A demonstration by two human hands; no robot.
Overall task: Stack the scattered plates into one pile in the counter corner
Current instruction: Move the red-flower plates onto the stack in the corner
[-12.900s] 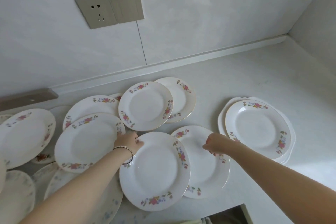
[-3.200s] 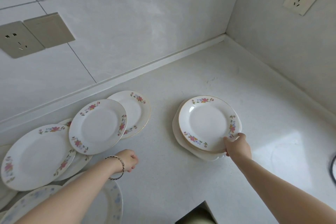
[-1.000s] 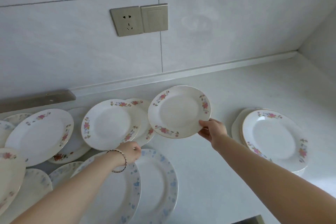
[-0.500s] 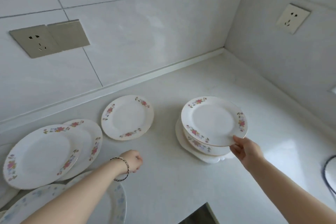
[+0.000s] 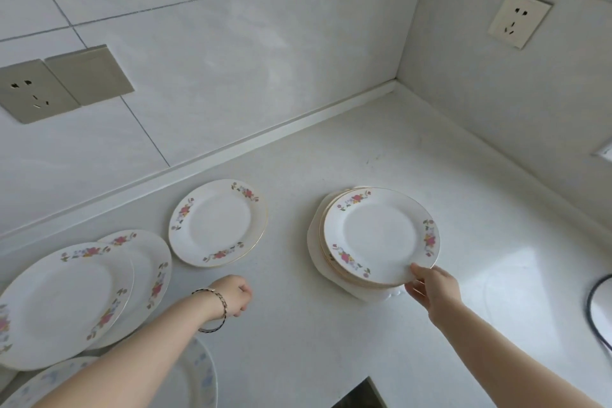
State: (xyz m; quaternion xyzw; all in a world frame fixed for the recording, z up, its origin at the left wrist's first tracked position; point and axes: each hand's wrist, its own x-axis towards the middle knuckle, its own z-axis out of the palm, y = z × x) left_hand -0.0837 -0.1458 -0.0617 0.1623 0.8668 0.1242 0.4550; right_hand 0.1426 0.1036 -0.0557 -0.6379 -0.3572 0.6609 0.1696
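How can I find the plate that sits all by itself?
Look at the white counter below the grey wall socket. Between the overlapping plates on the left and the pile by the right hand lies one plate with pink flowers. Unlike its neighbours, it touches no other plate.

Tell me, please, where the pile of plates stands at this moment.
In the head view, the pile stands right of centre on the counter, the right hand pinching its top plate's near rim, a lone plate to its left.
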